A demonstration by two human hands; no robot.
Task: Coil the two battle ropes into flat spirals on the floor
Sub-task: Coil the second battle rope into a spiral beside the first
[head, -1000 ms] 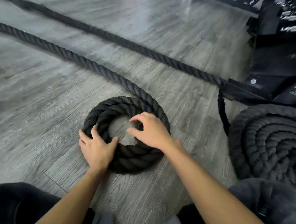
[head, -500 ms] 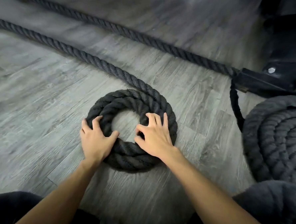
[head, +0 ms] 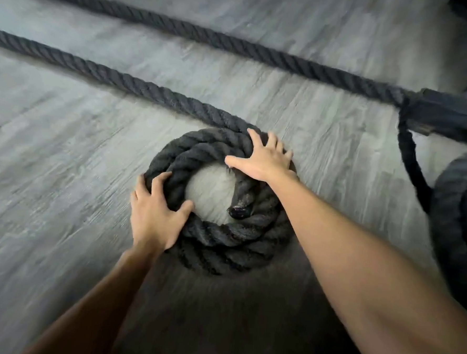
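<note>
A small flat coil (head: 222, 247) of thick black battle rope lies on the grey wood floor, with a bare patch of floor in its middle and the taped rope end (head: 238, 211) pointing into that gap. My left hand (head: 156, 213) rests on the coil's left side, fingers over the outer turn and thumb on the inner edge. My right hand (head: 263, 159) presses with spread fingers on the coil's far right side. The free length of this rope (head: 96, 70) runs off to the upper left. A second, larger coil (head: 459, 218) sits at the right edge.
Another straight rope length (head: 208, 38) crosses the floor behind, ending at a black anchor bracket (head: 449, 116) on the right. Dark gym equipment stands at the top right. Grey floor spreads to the left and in front of the coil.
My right hand has slid from the coil's near right side round to its far right side, uncovering the taped end. The left hand has moved slightly along the left side. The view has come closer.
</note>
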